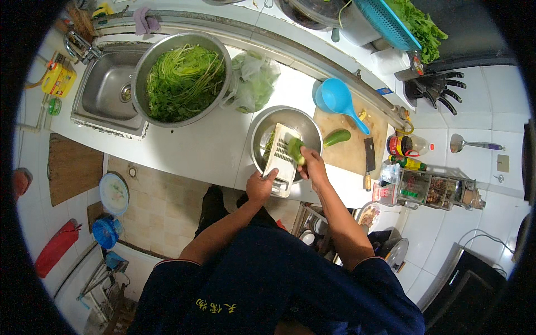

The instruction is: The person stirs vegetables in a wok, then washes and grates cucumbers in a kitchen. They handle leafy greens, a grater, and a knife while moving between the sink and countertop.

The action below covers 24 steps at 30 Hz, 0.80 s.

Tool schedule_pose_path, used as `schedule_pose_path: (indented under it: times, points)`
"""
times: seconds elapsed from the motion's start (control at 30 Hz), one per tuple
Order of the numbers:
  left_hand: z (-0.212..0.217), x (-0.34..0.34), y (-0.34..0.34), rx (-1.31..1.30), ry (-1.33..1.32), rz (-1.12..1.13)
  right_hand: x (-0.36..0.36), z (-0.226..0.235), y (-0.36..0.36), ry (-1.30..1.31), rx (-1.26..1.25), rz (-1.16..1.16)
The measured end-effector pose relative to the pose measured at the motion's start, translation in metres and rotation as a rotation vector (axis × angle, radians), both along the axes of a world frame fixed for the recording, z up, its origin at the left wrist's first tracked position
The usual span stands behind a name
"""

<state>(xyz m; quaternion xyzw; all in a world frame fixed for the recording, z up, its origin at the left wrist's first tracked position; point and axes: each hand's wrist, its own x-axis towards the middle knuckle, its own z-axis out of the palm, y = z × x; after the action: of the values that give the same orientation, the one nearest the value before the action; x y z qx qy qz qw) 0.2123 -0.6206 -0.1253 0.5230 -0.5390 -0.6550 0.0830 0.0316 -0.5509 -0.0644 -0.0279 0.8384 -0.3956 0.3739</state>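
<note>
My left hand (261, 186) is closed around the handle end of a white grater (274, 165), which leans into a metal bowl (314, 124). My right hand (314, 166) grips a piece of green cucumber (295, 148), or possibly zucchini, against the grater's toothed face. A few green shreds lie in the bowl beside the grater; the rest of its inside is partly hidden. Just right of the bowl, another piece of the green vegetable (336, 137) lies on a wooden cutting board (335, 158).
A blue ladle (336, 96) and a cleaver (369, 156) lie on the board. Farther left stand a bag of greens (254, 81), a large basin (222, 103) full of leafy greens and a sink (106, 89). Bottles (397, 145) and a spice rack (432, 190) are at the right.
</note>
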Motion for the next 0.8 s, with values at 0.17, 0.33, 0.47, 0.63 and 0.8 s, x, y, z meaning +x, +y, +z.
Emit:
schedule_pose_path:
  times: [0.17, 0.33, 0.47, 0.63, 0.8]
  points:
    - [0.003, 0.001, -0.001, -0.056, -0.034, -0.033, 0.023, 0.056, 0.016, -0.419, -0.028, -0.110]
    - [0.008, 0.001, -0.006, -0.095, -0.106, -0.108, 0.034, 0.031, 0.034, 0.035, 0.044, 0.191]
    - [0.005, 0.001, -0.006, -0.084, -0.089, -0.073, 0.042, 0.034, 0.026, 0.406, 0.222, 0.449]
    - [0.002, 0.001, -0.004, -0.076, -0.065, -0.071, 0.052, 0.067, 0.021, 0.521, 0.383, 0.674]
    - [0.001, -0.001, -0.003, -0.082, -0.016, -0.026, 0.031, 0.050, -0.004, 0.674, 0.471, 0.775]
